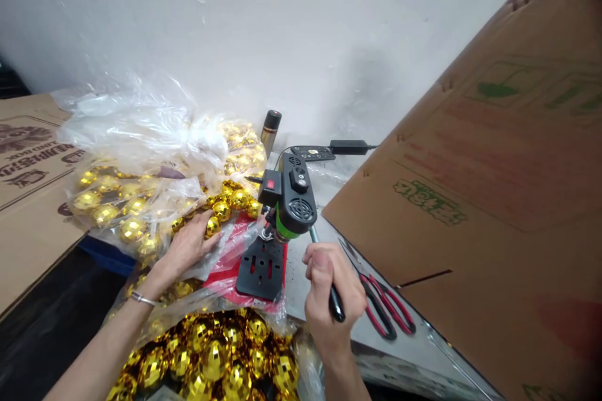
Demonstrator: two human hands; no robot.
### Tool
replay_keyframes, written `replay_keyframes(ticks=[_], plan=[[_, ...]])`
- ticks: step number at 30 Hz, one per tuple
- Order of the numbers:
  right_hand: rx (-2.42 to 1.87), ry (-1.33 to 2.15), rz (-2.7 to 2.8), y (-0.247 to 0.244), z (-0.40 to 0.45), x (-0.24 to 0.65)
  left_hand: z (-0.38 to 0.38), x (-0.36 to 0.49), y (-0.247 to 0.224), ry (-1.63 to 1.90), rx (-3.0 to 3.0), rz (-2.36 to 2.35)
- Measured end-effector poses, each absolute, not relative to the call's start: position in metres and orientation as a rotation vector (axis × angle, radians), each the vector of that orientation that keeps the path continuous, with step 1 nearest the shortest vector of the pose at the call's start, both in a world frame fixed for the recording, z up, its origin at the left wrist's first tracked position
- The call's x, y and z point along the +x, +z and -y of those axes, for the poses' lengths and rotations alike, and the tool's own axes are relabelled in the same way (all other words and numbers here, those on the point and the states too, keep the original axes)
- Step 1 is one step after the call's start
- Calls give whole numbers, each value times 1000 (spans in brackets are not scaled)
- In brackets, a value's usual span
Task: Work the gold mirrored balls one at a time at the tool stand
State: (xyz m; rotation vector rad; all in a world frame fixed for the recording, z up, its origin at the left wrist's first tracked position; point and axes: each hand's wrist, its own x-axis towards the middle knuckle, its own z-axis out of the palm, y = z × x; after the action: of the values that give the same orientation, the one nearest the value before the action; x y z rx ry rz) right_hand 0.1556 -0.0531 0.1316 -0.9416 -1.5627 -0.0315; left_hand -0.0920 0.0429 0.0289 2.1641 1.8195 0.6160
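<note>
My left hand (pixel 190 244) reaches into an opened plastic bag, its fingers resting on small gold mirrored balls (pixel 222 210). My right hand (pixel 332 285) is wrapped round the black handle (pixel 337 304) of a small drill press (pixel 300 191), which has a red switch and a green band. Under the drill head lies its black slotted base plate (pixel 261 269), on a red sheet (pixel 228 263). Nearer to me, an open plastic bag holds larger gold balls (pixel 214 360). Whether a ball sits under the drill tip cannot be made out.
Tied bags of gold balls (pixel 106 200) lie at the left over a cardboard box (pixel 28 182). Red-handled scissors (pixel 388 307) lie right of my right hand. A large carton (pixel 498 200) fills the right. A flask (pixel 270 131) and power adapter (pixel 348 146) are near the wall.
</note>
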Motion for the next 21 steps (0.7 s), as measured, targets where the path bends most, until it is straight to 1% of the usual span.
replay_keyframes(ticks=[3,6,10,13,16,18,21], plan=[[-942,-41,1570,132,54,156,-36,-91,32,825,1799,-1676],[-938,-46,1565,130,55,157,-20,-88,40,925,1514,-1512],[-944,-43,1560,129,54,157,8,-71,42,931,1172,-1160],[-931,-47,1564,131,53,157,22,-52,24,885,934,-971],[-926,-63,1577,134,52,157,22,-36,2,853,965,-1014],[-931,-65,1576,136,51,157,17,-29,-6,857,1164,-1111],[-937,-61,1575,136,51,157,11,-24,-3,898,1520,-1221]])
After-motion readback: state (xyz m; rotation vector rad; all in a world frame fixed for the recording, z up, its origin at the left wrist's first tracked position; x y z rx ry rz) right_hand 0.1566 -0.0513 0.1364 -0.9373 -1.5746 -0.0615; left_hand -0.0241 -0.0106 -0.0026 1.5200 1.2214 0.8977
